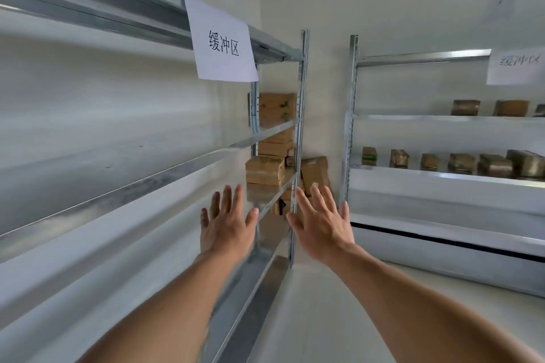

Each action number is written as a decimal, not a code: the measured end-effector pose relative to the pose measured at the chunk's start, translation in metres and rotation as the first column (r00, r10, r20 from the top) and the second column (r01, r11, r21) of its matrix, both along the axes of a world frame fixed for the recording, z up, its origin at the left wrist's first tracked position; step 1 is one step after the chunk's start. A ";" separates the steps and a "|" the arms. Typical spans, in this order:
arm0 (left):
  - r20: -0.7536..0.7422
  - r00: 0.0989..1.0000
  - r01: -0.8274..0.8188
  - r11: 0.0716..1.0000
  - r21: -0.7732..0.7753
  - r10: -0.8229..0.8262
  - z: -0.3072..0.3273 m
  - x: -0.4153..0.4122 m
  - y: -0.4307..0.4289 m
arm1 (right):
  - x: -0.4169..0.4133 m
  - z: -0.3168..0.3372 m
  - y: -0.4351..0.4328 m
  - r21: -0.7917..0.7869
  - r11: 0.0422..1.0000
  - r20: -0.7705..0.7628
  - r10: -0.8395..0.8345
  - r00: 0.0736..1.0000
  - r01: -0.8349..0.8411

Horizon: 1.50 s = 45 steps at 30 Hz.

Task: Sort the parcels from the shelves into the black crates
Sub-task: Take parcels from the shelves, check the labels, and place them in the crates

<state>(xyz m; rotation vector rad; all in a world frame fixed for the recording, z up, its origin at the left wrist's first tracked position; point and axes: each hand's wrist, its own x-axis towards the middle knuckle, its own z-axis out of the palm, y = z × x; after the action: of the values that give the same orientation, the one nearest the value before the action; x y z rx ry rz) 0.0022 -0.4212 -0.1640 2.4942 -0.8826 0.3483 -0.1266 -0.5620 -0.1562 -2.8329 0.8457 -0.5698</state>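
1. Holding nothing right now: left hand (pixel 227 225) and right hand (pixel 321 228) are both stretched out ahead, fingers straight and spread; empty, both of them.
2. Nearest parcels, a stack of brown boxes (pixel 265 169), sit just past both sets of fingertips, at the far end of the metal shelving (pixel 147 177) running along the left hand's side; no contact.
3. More parcels, a row of small boxes (pixel 460 162), sit well off to the right of the right hand on a second rack (pixel 413 177); a few more on the tier above.
4. My guess on the wide pose: those stacked boxes look bulky enough to want a palm on each side, so the hands are set apart for that.
5. A paper sign (pixel 222 44) hangs above the left hand off the top rail.
6. No black crates near either hand or anywhere in shot; so the drop-off is somewhere unseen.
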 end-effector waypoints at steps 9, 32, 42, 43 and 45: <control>-0.029 0.996 0.086 0.995 0.054 -0.085 0.002 0.136 -0.152 | 0.120 -0.001 -0.142 0.067 0.993 -0.016 -0.094 0.995 0.095; -0.294 0.922 -0.221 0.966 0.134 0.252 -0.034 0.362 -0.529 | 0.382 -0.026 -0.558 0.117 0.985 -0.092 0.137 0.986 -0.126; -0.583 0.718 -0.449 0.893 0.030 0.380 -0.078 0.509 -0.622 | 0.544 -0.044 -0.649 0.235 0.933 -0.135 0.309 0.942 -0.272; -0.630 0.685 -0.467 0.884 0.005 0.365 -0.081 0.523 -0.631 | 0.562 -0.046 -0.658 0.250 0.927 -0.146 0.322 0.936 -0.280; -0.713 0.629 -0.512 0.855 -0.081 0.309 -0.083 0.550 -0.649 | 0.602 -0.052 -0.677 0.295 0.913 -0.156 0.336 0.929 -0.281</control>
<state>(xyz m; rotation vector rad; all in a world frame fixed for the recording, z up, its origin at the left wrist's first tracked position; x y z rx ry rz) 0.5520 -1.0705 -0.2471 2.2471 0.0635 -0.2966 0.4751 -1.2390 -0.2082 -2.7185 0.4379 -0.1105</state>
